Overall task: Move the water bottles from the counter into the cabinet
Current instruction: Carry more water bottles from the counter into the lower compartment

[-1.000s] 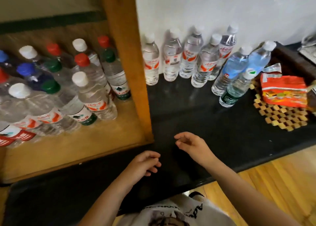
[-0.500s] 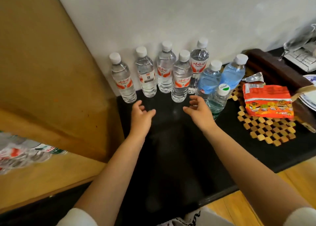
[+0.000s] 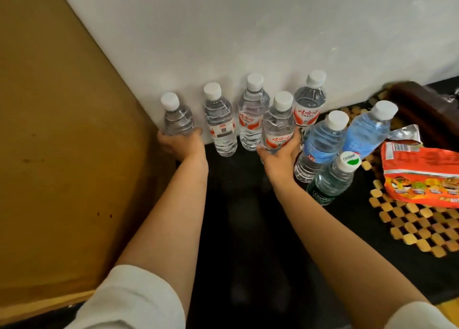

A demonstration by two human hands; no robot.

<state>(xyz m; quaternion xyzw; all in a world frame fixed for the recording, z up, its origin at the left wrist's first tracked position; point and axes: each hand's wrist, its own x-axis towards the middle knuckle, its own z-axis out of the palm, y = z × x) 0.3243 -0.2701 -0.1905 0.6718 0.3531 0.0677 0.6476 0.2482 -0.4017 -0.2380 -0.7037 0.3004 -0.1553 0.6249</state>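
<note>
1. You have eight water bottles: five clear ones with white caps (image 3: pixel 221 124), two blue-tinted ones (image 3: pixel 320 142), and one green-labelled one (image 3: pixel 332 179).
2. You have one orange snack packet (image 3: pixel 419 174).
3. You have one woven bamboo mat (image 3: pixel 412 226).
4. Your two hands (image 3: pixel 181 144) each grip one clear bottle.

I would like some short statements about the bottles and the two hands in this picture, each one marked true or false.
1. The left hand grips the leftmost bottle. True.
2. The right hand is empty. False: it holds a red-labelled bottle.
3. Every bottle on the counter has a white cap. True.
4. The orange snack packet lies left of the bottles. False: it lies to their right, on the woven mat.
5. The two blue-tinted bottles lie flat. False: they stand upright.
</note>
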